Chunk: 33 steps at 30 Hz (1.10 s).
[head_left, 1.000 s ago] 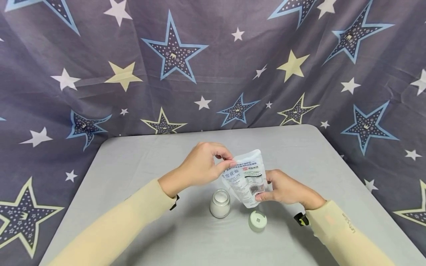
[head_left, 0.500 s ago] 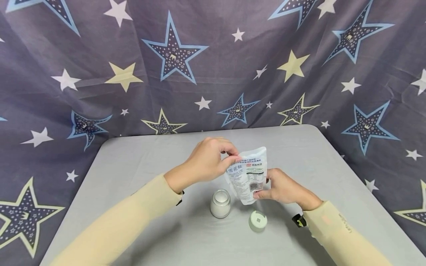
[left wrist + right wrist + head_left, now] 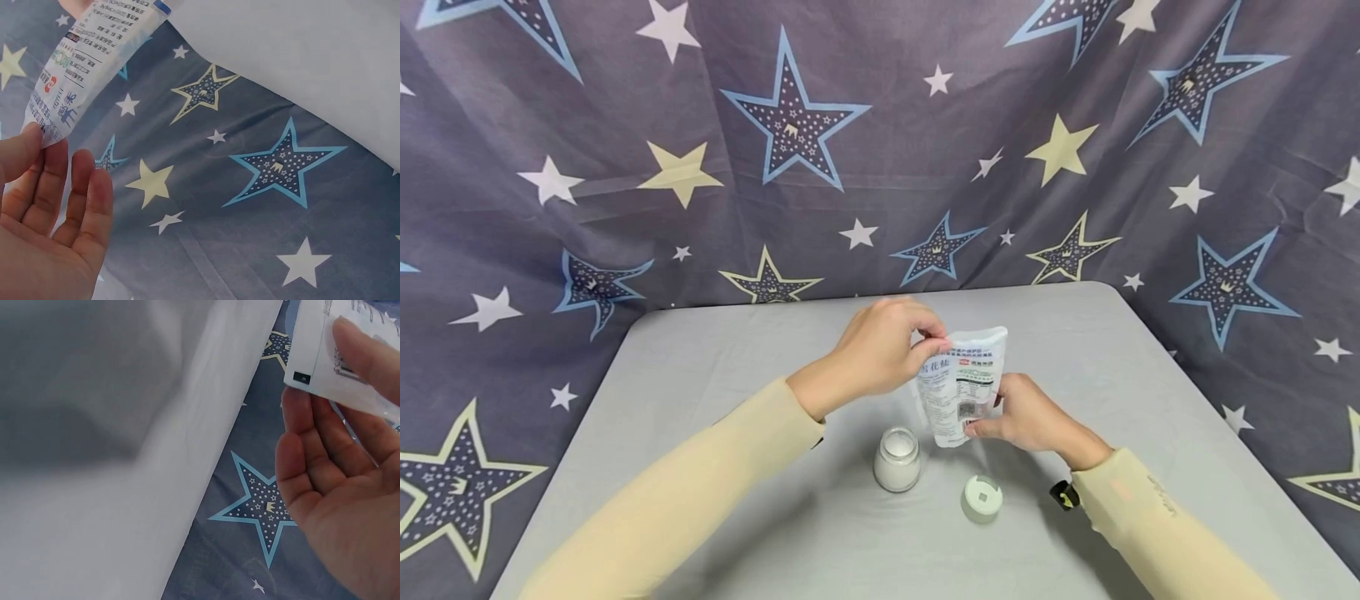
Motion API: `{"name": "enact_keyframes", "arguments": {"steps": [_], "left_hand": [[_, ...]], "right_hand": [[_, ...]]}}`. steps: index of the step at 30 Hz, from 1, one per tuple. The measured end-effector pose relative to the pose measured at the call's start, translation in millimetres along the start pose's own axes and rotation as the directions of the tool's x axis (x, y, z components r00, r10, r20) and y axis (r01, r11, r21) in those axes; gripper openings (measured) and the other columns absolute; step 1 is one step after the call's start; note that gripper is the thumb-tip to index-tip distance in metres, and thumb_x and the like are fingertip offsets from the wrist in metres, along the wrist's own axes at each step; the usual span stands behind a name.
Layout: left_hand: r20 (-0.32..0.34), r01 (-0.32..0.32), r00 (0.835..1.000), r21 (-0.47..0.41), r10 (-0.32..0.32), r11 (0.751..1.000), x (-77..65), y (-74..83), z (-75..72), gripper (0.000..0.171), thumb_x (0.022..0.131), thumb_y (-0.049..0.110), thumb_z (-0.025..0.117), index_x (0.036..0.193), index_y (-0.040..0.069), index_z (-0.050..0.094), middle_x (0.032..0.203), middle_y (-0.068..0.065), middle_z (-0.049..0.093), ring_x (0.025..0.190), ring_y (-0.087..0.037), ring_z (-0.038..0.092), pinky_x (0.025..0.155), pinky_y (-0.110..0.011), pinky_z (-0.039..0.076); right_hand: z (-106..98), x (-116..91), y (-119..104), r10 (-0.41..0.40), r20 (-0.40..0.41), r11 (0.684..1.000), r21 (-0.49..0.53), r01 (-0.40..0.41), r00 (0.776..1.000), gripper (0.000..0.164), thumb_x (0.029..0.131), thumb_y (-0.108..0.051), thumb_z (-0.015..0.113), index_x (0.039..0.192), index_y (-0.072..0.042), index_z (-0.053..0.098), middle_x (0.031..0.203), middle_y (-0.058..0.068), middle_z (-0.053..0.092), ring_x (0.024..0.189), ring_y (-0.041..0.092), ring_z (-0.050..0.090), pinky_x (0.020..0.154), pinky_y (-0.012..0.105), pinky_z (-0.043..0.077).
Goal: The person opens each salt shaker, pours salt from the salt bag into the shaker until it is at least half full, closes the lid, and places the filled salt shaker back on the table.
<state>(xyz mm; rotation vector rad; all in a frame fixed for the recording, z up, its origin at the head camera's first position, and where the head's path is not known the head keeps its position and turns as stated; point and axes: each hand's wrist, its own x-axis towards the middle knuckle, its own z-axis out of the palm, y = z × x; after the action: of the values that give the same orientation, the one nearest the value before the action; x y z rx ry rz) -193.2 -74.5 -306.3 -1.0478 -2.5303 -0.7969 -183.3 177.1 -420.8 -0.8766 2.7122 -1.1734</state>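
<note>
Both hands hold up a white printed pouch [image 3: 958, 383] above the table in the head view. At its upper left corner, the left hand [image 3: 891, 346] pinches the edge between thumb and fingers. The right hand [image 3: 1033, 425] grips the lower right part, thumb on the printed face and fingers behind. In the left wrist view the left hand [image 3: 56, 212] pinches the pouch [image 3: 81, 69] at one corner. The right wrist view has the right hand's thumb [image 3: 365, 356] on the pouch's lower end. Just below the pouch stands an uncovered glass jar [image 3: 897, 460] of white contents.
A pale green round lid [image 3: 982, 498] lies on the grey table [image 3: 760, 517], right of the jar and under the right hand. Behind the table hangs a dark curtain [image 3: 820, 225] with a star pattern. The same curtain shows past the table edge in both wrist views.
Both hands have raised the pouch and moved it slightly away; it now stands more upright. The left hand has also shifted right. Jar and lid have stayed where they were.
</note>
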Motion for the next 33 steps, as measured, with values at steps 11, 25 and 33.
{"name": "enact_keyframes", "arguments": {"steps": [11, 25, 33], "left_hand": [[0.008, -0.010, 1.000, 0.073, 0.009, 0.997, 11.7, -1.5, 3.3, 0.005, 0.092, 0.025, 0.079, 0.091, 0.020, 0.081, 0.090, 0.011, 0.073, 0.081, -0.009, 0.059, 0.067, -0.031, 0.049], [0.018, 0.012, 1.000, 0.112, -0.014, 0.994, 20.3, -8.0, 15.6, 0.005, 0.093, 0.027, 0.078, 0.091, 0.023, 0.080, 0.092, 0.011, 0.073, 0.083, -0.009, 0.059, 0.067, -0.032, 0.048], [0.023, 0.021, 0.999, 0.126, -0.024, 0.992, 24.5, -10.6, 20.6, 0.005, 0.093, 0.027, 0.078, 0.092, 0.023, 0.080, 0.092, 0.010, 0.074, 0.084, -0.011, 0.059, 0.068, -0.032, 0.049]], "right_hand": [[2, 10, 2, 0.058, -0.058, 0.998, 0.015, -0.057, 0.997, 0.055, 0.072, -0.003, 0.091, 0.123, -0.005, 0.069, 0.111, 0.007, 0.075, 0.093, 0.018, 0.070, 0.077, 0.035, 0.056], [8, 19, 11, 0.099, -0.141, 0.992, -0.063, -0.108, 0.985, 0.066, 0.069, -0.005, 0.093, 0.129, -0.006, 0.065, 0.114, 0.009, 0.075, 0.101, 0.027, 0.070, 0.088, 0.048, 0.054], [12, 23, 16, 0.115, -0.184, 0.987, -0.091, -0.133, 0.976, 0.061, 0.069, -0.005, 0.092, 0.124, -0.003, 0.067, 0.109, 0.011, 0.075, 0.091, 0.024, 0.069, 0.081, 0.044, 0.054]]}}
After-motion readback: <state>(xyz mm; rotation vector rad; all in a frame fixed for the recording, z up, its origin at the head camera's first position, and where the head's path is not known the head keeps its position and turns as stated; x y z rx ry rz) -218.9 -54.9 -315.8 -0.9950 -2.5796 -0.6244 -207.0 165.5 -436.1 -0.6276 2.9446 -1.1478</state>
